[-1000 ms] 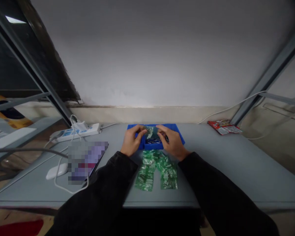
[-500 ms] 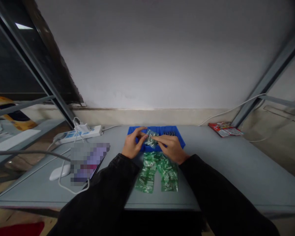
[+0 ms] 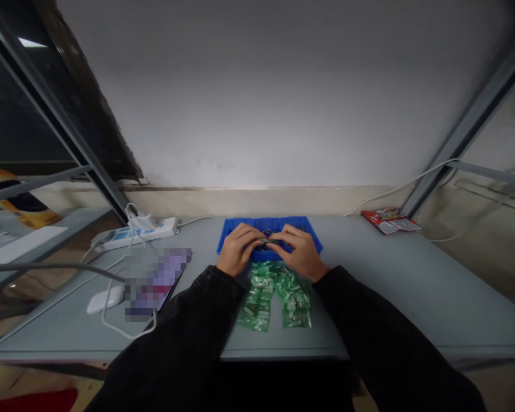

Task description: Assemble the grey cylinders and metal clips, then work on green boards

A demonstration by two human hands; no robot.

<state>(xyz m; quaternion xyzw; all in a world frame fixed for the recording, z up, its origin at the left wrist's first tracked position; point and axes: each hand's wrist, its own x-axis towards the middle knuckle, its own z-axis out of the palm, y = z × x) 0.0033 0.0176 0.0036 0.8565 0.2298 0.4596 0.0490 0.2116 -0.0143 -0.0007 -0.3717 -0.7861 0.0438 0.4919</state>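
Note:
Both hands meet over a blue divided tray (image 3: 229, 229) near the wall. My left hand (image 3: 239, 247) pinches one edge of a small clear bag (image 3: 266, 241), and my right hand (image 3: 298, 250) pinches the other edge. Fingers cover much of the bag, so its contents are hard to make out. Dark and metallic small parts show in the tray behind the fingers. Just in front of the tray, several green-tinted plastic bags (image 3: 295, 303) with small metal and white pieces inside lie on the grey table (image 3: 412, 292).
To the left are a white power strip (image 3: 161, 230) with plugs, a phone-like device (image 3: 165, 280) with a blurred screen, a white rounded object (image 3: 105, 299) and loose white cables. A red packet (image 3: 390, 222) lies at the back right. Metal posts rise on both sides.
The small bag, earlier held up flat and facing the camera, is now tipped and lower between my fingertips. My right fingers, earlier stretched out, have curled in and both hands are closer together.

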